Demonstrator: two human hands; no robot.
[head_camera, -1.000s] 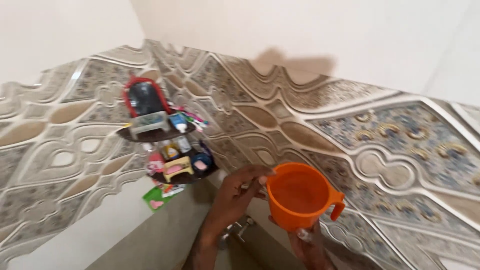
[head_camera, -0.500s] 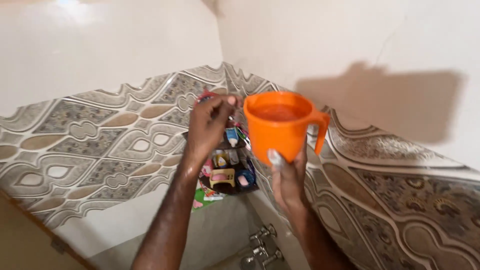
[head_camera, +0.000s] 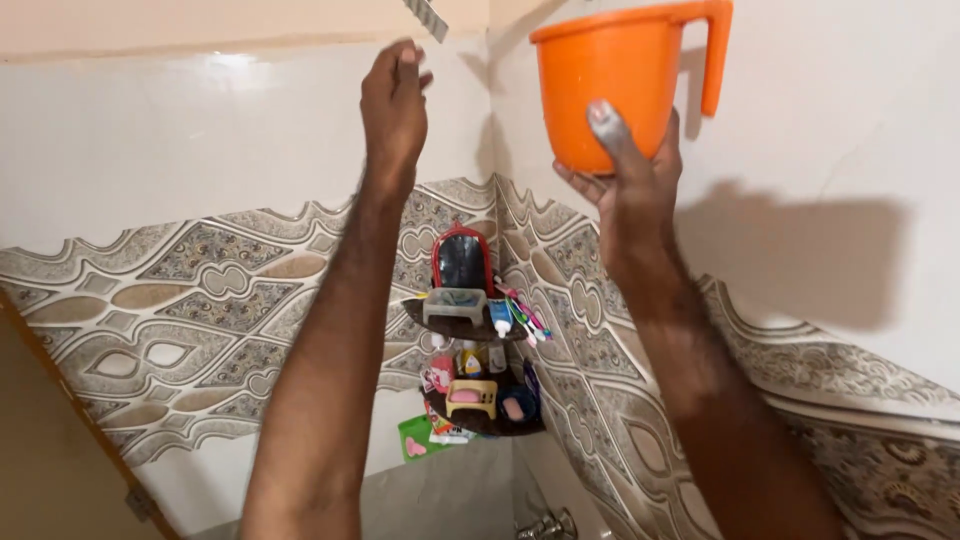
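My right hand (head_camera: 625, 170) grips the bottom of an orange plastic mug (head_camera: 620, 70) and holds it high against the white wall, its handle to the right. My left hand (head_camera: 393, 100) is raised beside it, near the room's corner, fingers curled loosely and holding nothing. A grey striped object (head_camera: 428, 18) hangs just above the left hand at the top edge; what it is cannot be told.
A dark corner shelf (head_camera: 470, 330) with a red-framed mirror (head_camera: 462, 260), toothbrushes, tubes and soap dishes sits in the corner below my arms. Patterned tiles (head_camera: 200, 300) band both walls. A metal tap (head_camera: 545, 525) shows at the bottom. A wooden door edge (head_camera: 50, 440) stands at left.
Both arms have risen well above the shelf. The mug has gone from chest height to near the top of the wall, and the view has tilted upward.
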